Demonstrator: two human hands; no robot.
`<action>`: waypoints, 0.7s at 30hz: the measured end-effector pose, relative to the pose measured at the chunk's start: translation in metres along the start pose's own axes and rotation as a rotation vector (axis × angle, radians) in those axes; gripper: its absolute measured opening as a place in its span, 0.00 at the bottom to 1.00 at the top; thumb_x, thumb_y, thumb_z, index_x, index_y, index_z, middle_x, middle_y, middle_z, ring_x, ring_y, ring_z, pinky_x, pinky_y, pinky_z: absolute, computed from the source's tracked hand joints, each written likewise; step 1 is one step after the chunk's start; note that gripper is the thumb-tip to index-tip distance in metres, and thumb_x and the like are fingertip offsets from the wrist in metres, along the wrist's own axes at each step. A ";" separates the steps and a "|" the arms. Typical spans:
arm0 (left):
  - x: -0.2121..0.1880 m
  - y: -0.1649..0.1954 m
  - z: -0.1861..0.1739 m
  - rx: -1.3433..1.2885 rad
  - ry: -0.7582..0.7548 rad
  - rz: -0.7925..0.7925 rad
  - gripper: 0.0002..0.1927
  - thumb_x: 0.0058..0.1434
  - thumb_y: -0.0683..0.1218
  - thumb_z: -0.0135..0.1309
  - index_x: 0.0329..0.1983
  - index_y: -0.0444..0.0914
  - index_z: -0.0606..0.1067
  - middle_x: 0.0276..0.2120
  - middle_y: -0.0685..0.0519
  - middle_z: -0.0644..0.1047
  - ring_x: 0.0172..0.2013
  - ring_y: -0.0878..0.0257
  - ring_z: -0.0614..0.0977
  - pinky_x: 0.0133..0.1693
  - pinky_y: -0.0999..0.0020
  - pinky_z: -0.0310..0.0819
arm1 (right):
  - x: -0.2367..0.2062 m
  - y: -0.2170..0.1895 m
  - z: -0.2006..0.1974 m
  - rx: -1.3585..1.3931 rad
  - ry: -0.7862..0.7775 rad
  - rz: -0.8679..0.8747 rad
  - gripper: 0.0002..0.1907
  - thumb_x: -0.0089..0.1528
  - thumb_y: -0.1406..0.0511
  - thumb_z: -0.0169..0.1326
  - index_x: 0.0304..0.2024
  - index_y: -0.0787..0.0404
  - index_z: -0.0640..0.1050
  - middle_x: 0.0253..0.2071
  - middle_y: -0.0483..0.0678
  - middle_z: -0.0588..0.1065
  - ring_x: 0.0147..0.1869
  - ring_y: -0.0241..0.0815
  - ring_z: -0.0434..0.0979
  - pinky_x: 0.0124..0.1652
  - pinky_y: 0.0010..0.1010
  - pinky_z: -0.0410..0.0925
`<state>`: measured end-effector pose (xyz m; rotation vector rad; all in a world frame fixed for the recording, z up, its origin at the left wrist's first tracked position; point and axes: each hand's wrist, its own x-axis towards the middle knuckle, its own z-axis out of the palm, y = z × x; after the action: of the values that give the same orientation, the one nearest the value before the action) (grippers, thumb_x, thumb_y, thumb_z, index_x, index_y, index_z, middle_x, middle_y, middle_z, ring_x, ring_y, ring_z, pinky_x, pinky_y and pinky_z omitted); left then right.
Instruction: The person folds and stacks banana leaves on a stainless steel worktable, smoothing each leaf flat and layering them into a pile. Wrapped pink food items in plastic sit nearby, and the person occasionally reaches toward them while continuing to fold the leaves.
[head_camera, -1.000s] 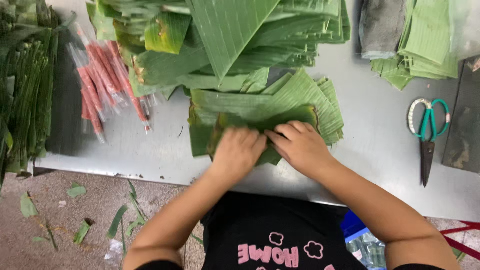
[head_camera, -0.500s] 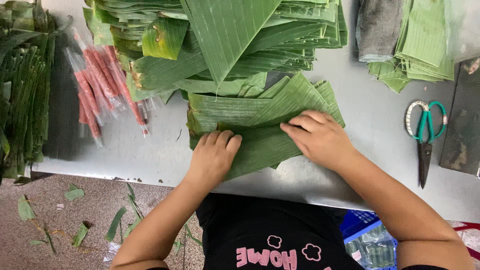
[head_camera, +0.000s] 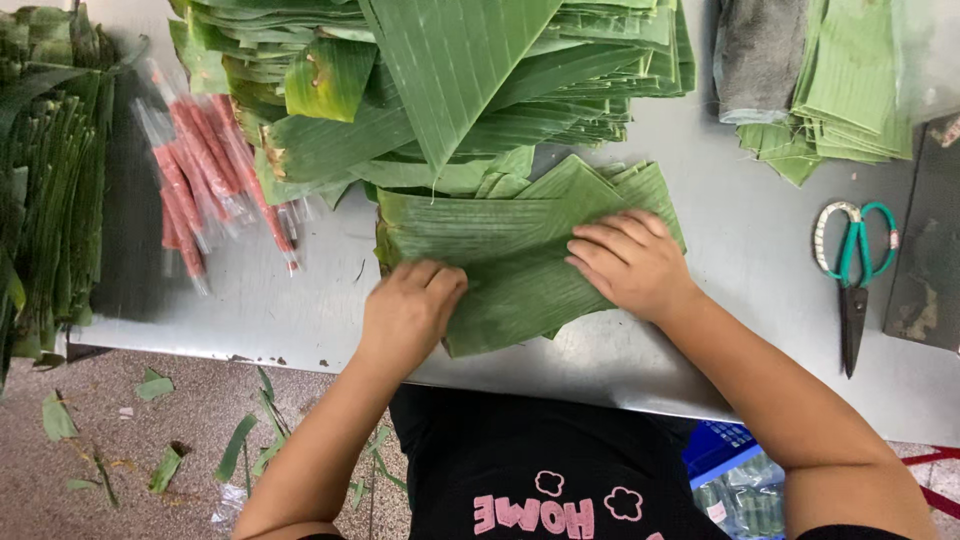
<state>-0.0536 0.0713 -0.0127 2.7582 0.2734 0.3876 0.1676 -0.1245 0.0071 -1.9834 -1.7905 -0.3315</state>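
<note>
A green banana leaf piece (head_camera: 500, 260) lies flat on the grey metal table (head_camera: 300, 300) in front of me, on top of a few more cut leaves. My left hand (head_camera: 408, 312) presses its near left edge with fingers curled down onto it. My right hand (head_camera: 630, 262) lies flat on the leaf's right part, fingers spread and pointing left. Neither hand lifts the leaf.
A tall pile of banana leaves (head_camera: 450, 90) sits behind. Red sausages in clear wrappers (head_camera: 200, 180) lie at left, beside long leaf strips (head_camera: 50, 200). Folded leaf squares (head_camera: 840, 90) and a grey cloth (head_camera: 760, 55) are at back right. Green-handled scissors (head_camera: 852, 270) lie right.
The leaf was bunched under both hands close together; now it is spread out flat, and my hands have moved apart, left toward the near edge, right toward the far right.
</note>
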 end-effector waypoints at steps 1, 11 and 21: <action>0.000 -0.001 0.000 0.024 0.090 0.023 0.10 0.59 0.47 0.60 0.41 0.45 0.74 0.37 0.54 0.78 0.37 0.53 0.81 0.35 0.59 0.75 | -0.001 0.000 0.000 -0.056 -0.014 0.012 0.13 0.65 0.60 0.65 0.52 0.52 0.81 0.56 0.41 0.77 0.63 0.42 0.71 0.64 0.41 0.65; -0.004 0.005 0.003 0.024 0.016 -0.013 0.09 0.59 0.47 0.60 0.41 0.43 0.75 0.33 0.53 0.78 0.30 0.54 0.81 0.33 0.60 0.75 | -0.010 0.001 0.000 -0.076 -0.089 0.027 0.16 0.62 0.56 0.64 0.51 0.53 0.81 0.53 0.41 0.77 0.59 0.42 0.74 0.57 0.37 0.66; 0.020 0.016 0.022 0.344 0.141 -0.077 0.06 0.58 0.43 0.55 0.37 0.39 0.74 0.37 0.50 0.80 0.38 0.54 0.78 0.38 0.57 0.71 | 0.001 -0.009 -0.007 -0.224 -0.134 -0.002 0.21 0.60 0.65 0.59 0.56 0.59 0.81 0.55 0.45 0.79 0.58 0.43 0.78 0.57 0.35 0.70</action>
<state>-0.0264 0.0541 -0.0218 3.0454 0.5250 0.5630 0.1600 -0.1264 0.0155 -2.2039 -1.9099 -0.4248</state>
